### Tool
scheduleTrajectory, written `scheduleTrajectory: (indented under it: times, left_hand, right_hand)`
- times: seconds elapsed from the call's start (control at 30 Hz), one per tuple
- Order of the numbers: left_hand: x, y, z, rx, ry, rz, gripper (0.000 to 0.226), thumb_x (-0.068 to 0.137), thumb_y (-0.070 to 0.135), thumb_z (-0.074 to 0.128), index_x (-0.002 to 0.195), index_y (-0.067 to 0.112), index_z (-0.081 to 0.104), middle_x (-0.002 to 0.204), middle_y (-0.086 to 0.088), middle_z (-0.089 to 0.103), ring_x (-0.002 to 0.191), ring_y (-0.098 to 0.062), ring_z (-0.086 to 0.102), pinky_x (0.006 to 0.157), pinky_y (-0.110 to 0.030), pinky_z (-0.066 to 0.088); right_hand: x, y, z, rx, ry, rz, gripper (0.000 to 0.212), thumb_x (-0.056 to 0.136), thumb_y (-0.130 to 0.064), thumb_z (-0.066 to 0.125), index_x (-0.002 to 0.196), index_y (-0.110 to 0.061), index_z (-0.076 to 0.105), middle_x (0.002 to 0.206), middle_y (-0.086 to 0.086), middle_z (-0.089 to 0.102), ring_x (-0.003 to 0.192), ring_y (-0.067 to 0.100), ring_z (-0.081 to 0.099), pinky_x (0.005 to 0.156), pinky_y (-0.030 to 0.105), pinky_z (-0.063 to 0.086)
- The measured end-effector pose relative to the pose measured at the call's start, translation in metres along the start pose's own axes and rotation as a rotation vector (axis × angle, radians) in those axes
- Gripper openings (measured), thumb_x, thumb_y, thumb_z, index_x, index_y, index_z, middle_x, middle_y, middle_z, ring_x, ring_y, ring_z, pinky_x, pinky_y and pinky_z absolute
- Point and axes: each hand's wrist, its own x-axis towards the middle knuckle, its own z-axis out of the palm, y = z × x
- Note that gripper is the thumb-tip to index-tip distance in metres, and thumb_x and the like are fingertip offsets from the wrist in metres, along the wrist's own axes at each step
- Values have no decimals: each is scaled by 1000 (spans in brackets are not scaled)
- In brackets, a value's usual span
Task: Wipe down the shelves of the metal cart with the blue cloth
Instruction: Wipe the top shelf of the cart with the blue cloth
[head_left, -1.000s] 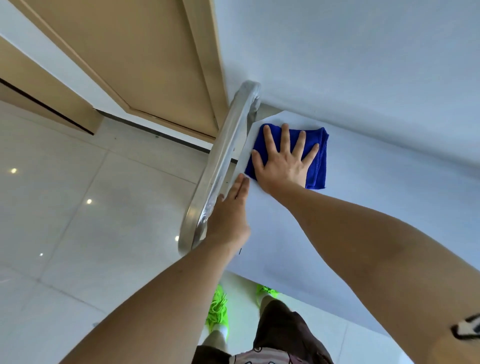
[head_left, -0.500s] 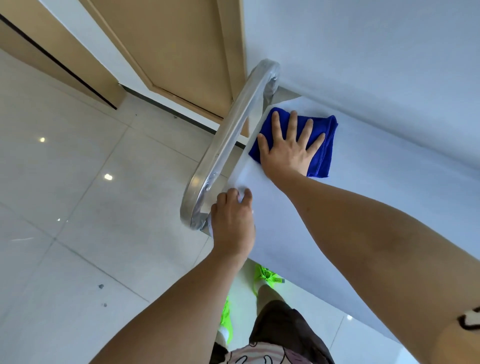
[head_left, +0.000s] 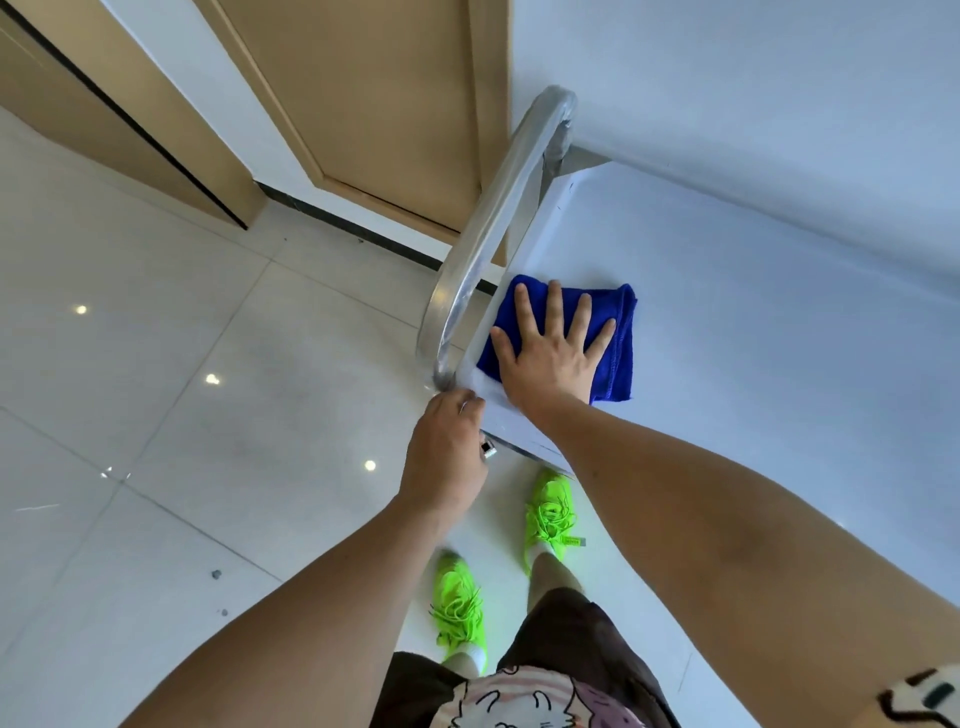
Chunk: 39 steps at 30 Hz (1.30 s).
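the blue cloth (head_left: 615, 343) lies folded on the top shelf (head_left: 753, 338) of the metal cart, close to the shelf's near left corner and just inside the left edge, beside the lower end of the cart's curved handle (head_left: 485, 234). the right hand (head_left: 553, 358) lies flat on top of the cloth, palm down, fingers spread wide apart and pointing toward the far edge of the shelf; it presses the cloth rather than gripping it. cloth shows beyond the fingertips and along the right side of the hand, where a stitched hem runs down; the heel of the hand reaches past the cloth's near edge onto the bare shelf. the left hand (head_left: 447, 457) is at the near left corner of the shelf, just below the foot of the handle, its fingers curled in toward that corner; whether it actually clamps the corner or only rests against it cannot be told, as the fingertips are blurred. the rest of the shelf is pale and smooth. the far edge of the cart stands against a white wall (head_left: 753, 93). below the arms, on the glossy tiled floor (head_left: 156, 389), stand the person's bright green shoes (head_left: 550, 514), near the cart's near edge. a tan door (head_left: 374, 93) stands beyond the handle.
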Motion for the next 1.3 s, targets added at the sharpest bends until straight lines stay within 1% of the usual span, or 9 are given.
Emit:
scheduleTrajectory:
  times: [0.1,0.3,0.43,0.63,0.87,0.93,1.0,1.07,1.3]
  left_hand:
    - [-13,-12,-3,-34,-21,27,38,90,9,57,128,11,58,136,-4,54,126,-23,48,100,-32,45]
    - [-22,-12,-11,-47,-15,79,37,92,13,59,129,12,57,125,-2,60,116,-23,53,95,-35,49]
    - [-26,-3,-9,-49,10,82,42,92,10,58,134,13,55,130,-2,59,121,-24,52,100,-35,48]
    - [-21,29,-5,-69,71,126,30,91,8,59,121,11,61,122,-4,63,113,-24,55,94,-34,50]
    - [-18,89,15,-33,40,124,41,93,12,57,134,10,55,134,-8,58,124,-28,49,103,-38,44]
    - [-19,101,19,-28,34,116,41,93,12,55,133,11,55,137,-8,56,127,-28,48,105,-39,44]
    - [-21,106,21,-15,37,100,39,93,13,54,132,11,55,139,-8,55,128,-27,47,105,-40,44]
    - [-25,103,21,-13,49,78,39,92,13,55,131,11,56,138,-8,55,128,-27,47,105,-39,44]
    - [-17,48,6,20,72,-25,36,89,10,60,125,10,58,122,-8,60,116,-30,52,94,-41,50]
  right_hand:
    - [-30,-7,9,10,0,17,68,96,-71,5,158,-43,-3,170,-2,-3,153,37,-12,114,66,-18]
    - [-77,-6,18,10,7,32,71,94,-75,7,158,-45,1,170,-2,1,153,35,-11,115,63,-18]
    - [-86,6,15,30,-22,-6,73,91,-77,4,157,-47,1,170,-4,0,153,34,-12,116,62,-17]
    - [-92,37,10,53,-20,-22,77,85,-78,-2,156,-48,2,170,-6,2,153,32,-12,117,62,-16]
    - [-112,94,6,5,2,-123,68,90,-64,6,155,-49,-1,169,-4,6,153,34,-10,117,63,-14]
    - [-113,100,6,-15,2,-158,64,94,-55,16,154,-47,-4,169,-2,4,153,35,-10,117,65,-12]
    - [-112,99,7,-35,-3,-183,72,98,-50,36,154,-45,-8,170,-1,1,152,37,-12,116,67,-10]
    - [-111,92,10,-63,-7,-195,79,97,-50,43,155,-43,-11,169,1,-3,152,40,-13,115,69,-9]
    - [-100,55,18,-62,20,-187,69,95,-70,17,158,-43,2,169,2,4,151,42,-5,113,70,-14]
